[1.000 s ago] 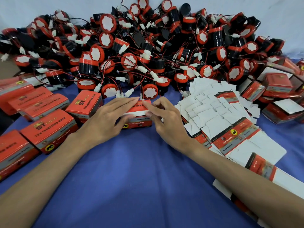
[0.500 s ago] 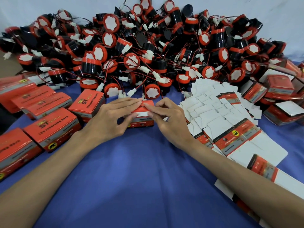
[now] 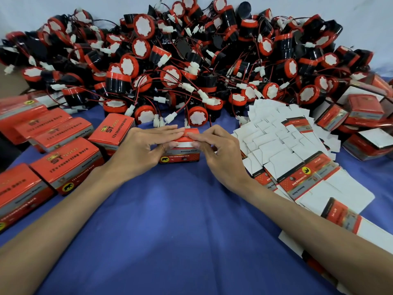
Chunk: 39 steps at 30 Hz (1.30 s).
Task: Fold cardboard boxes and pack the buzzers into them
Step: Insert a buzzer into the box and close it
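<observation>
A small red cardboard box [image 3: 180,156] stands on the blue cloth at the centre, its front printed with an elephant logo. My left hand [image 3: 138,150] lies with straight fingers across the red lid, its thumb bent against the front. From the right, my right hand [image 3: 221,154] pinches the lid's edge with curled fingers. A white tuck flap shows between the two thumbs. A big pile of black-and-red buzzers [image 3: 191,67] with red wires and white plugs fills the back.
Closed red boxes [image 3: 68,165] line the left side, one [image 3: 112,133] just left of my hand. Flat white-and-red box blanks [image 3: 282,141] fan out on the right, with more boxes [image 3: 365,111] behind them. Blue cloth [image 3: 170,220] covers the near table.
Both hands stayed on the box. The right fingers have curled tighter on the lid's edge, and the lid has come further down over the white flap.
</observation>
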### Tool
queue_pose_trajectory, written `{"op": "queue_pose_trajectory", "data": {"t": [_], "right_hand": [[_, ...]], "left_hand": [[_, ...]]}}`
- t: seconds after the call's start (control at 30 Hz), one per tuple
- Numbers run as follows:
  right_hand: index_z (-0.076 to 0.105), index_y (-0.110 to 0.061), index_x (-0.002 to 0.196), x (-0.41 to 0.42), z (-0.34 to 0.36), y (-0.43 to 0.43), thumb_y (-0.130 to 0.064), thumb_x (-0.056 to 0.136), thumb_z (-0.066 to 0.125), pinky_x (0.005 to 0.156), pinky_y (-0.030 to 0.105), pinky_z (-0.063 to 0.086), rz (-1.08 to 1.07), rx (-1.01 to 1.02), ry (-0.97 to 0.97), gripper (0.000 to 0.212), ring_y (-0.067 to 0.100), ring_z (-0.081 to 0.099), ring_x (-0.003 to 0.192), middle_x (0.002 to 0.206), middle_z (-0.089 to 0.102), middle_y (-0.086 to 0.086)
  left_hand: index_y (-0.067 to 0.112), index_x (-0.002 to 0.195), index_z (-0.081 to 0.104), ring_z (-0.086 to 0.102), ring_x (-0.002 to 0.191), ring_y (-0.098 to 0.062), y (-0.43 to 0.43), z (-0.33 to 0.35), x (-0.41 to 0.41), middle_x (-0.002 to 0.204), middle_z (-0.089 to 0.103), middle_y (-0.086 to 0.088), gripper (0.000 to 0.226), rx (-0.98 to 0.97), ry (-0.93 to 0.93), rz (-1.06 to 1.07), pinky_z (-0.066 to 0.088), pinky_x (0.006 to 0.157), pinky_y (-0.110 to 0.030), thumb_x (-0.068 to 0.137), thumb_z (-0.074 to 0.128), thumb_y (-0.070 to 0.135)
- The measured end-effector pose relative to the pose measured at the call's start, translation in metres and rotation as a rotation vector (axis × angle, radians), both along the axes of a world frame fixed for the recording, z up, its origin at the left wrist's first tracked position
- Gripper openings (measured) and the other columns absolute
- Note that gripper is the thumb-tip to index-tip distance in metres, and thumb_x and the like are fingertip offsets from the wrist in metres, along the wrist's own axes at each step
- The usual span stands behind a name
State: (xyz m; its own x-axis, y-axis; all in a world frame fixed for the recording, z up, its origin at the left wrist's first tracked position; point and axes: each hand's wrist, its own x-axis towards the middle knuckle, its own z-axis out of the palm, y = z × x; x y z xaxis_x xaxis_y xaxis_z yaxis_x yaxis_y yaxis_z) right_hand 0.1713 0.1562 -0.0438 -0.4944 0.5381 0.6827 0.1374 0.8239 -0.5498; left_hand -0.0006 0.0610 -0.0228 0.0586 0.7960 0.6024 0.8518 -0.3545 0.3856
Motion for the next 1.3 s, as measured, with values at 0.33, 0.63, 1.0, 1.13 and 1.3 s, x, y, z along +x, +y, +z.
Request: {"op": "queue_pose_trajectory", "data": {"t": [0.33, 0.63, 1.0, 1.13, 1.3], "right_hand": [[0.073, 0.000, 0.101, -0.001, -0.001, 0.003, 0.001, 0.085, 0.066, 0.069, 0.008, 0.040, -0.024, 0.073, -0.007, 0.017, 0.008, 0.050, 0.074, 0.082, 0.060, 0.010], [0.075, 0.000, 0.098, 0.002, 0.001, 0.001, -0.009, 0.082, 0.072, 0.061, 0.020, 0.043, 0.010, 0.094, -0.010, 0.019, 0.015, 0.050, 0.072, 0.081, 0.053, 0.010], [0.075, 0.001, 0.098, 0.001, -0.003, 0.003, -0.001, 0.080, 0.073, 0.061, 0.024, 0.042, 0.033, 0.140, -0.035, 0.019, 0.013, 0.045, 0.073, 0.080, 0.054, 0.014], [0.076, -0.002, 0.097, 0.002, -0.002, 0.002, -0.007, 0.082, 0.072, 0.072, 0.023, 0.043, 0.020, 0.168, -0.045, 0.015, 0.020, 0.050, 0.082, 0.089, 0.058, 0.013], [0.074, 0.001, 0.099, 0.002, -0.001, 0.000, 0.000, 0.083, 0.071, 0.085, 0.040, 0.054, 0.026, 0.242, -0.075, 0.017, 0.032, 0.064, 0.100, 0.112, 0.068, 0.017]], "left_hand": [[-0.004, 0.119, 0.059, 0.058, 0.118, -0.022, -0.001, -0.004, -0.009, 0.120, 0.061, -0.006, 0.035, 0.000, 0.071, -0.060, 0.044, 0.104, -0.027, 0.087, 0.067, 0.007], [-0.001, 0.121, 0.060, 0.056, 0.124, -0.024, 0.001, -0.014, -0.012, 0.124, 0.062, -0.008, 0.037, 0.055, 0.173, -0.069, 0.047, 0.103, -0.039, 0.093, 0.057, 0.022], [0.004, 0.131, 0.057, 0.054, 0.125, -0.027, 0.001, -0.014, -0.007, 0.135, 0.057, -0.009, 0.054, -0.018, 0.268, 0.086, 0.051, 0.097, -0.048, 0.086, 0.068, 0.032], [0.009, 0.137, 0.053, 0.051, 0.129, -0.025, 0.002, -0.011, 0.004, 0.140, 0.053, -0.006, 0.055, -0.039, 0.378, 0.127, 0.052, 0.095, -0.046, 0.093, 0.046, 0.043], [-0.001, 0.132, 0.055, 0.052, 0.127, -0.030, 0.007, -0.013, 0.002, 0.135, 0.056, -0.013, 0.053, -0.030, 0.375, 0.063, 0.040, 0.107, -0.044, 0.094, 0.045, 0.035]]}}
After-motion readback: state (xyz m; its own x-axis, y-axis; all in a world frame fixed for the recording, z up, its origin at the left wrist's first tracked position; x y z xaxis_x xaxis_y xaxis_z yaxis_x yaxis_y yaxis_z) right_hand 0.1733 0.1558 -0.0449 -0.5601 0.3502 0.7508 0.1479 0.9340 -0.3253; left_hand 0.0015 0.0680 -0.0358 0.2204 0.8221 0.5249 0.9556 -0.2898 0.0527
